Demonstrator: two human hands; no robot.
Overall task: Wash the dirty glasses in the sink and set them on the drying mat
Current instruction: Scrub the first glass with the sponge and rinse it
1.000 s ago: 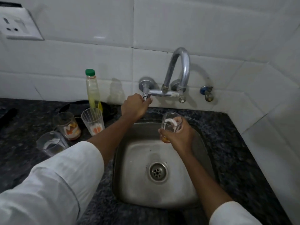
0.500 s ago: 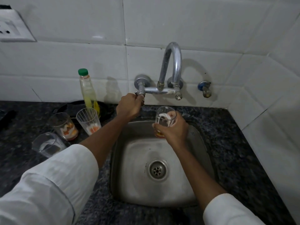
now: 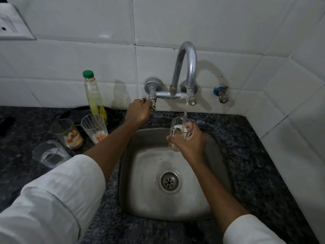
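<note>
My right hand (image 3: 190, 140) grips a dirty clear glass (image 3: 179, 128) upright over the back of the steel sink (image 3: 218, 155). A stream of water (image 3: 186, 110) falls from the curved tap spout (image 3: 189, 64) into that glass. My left hand (image 3: 138, 112) is curled round the left tap handle (image 3: 149, 103). On the counter to the left stand three more glasses: a ribbed one (image 3: 95, 127) and a plain one (image 3: 67, 133), both with orange and white residue, and a third glass (image 3: 48, 154) nearest me.
A clear bottle with a green cap (image 3: 93, 95) stands by the wall beside a dark pan (image 3: 112, 115). A second wall valve (image 3: 221, 94) sits right of the tap. Dark speckled counter (image 3: 255, 164) surrounds the sink, and the drain (image 3: 169, 181) lies at its middle.
Water now runs from the spout into the glass; before, none flowed. My left hand has stayed on the tap handle, and the glass stays under the spout.
</note>
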